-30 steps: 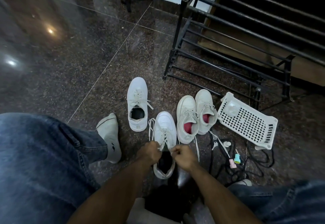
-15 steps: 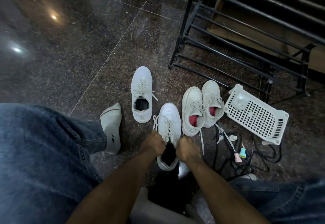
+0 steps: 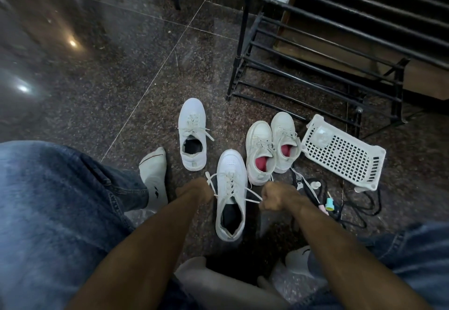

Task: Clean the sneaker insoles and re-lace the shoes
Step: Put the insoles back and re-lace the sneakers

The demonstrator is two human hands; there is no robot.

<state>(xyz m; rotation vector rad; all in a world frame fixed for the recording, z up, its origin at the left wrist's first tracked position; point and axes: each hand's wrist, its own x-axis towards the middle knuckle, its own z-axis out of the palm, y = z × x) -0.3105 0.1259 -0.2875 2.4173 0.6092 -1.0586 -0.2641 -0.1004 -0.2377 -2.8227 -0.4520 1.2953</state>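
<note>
A white sneaker (image 3: 230, 171) with a dark inside stands on the floor between my hands, toe pointing away from me. My left hand (image 3: 194, 191) grips the left lace end beside the shoe. My right hand (image 3: 277, 195) grips the right lace end (image 3: 252, 194), drawn out sideways from the eyelets. Its mate, another white sneaker (image 3: 192, 120), stands further off to the left with its laces tied. A second white pair with pink insoles (image 3: 269, 144) sits to the right.
A white perforated plastic basket (image 3: 345, 151) lies at the right, with black cables (image 3: 359, 202) and small bottles (image 3: 329, 204) in front of it. A black metal shoe rack (image 3: 315, 49) stands behind. My socked left foot (image 3: 155, 176) rests on the dark granite floor.
Both hands have moved apart from the shoe's tongue, pulling the two lace ends out sideways. The camera view shifted slightly.
</note>
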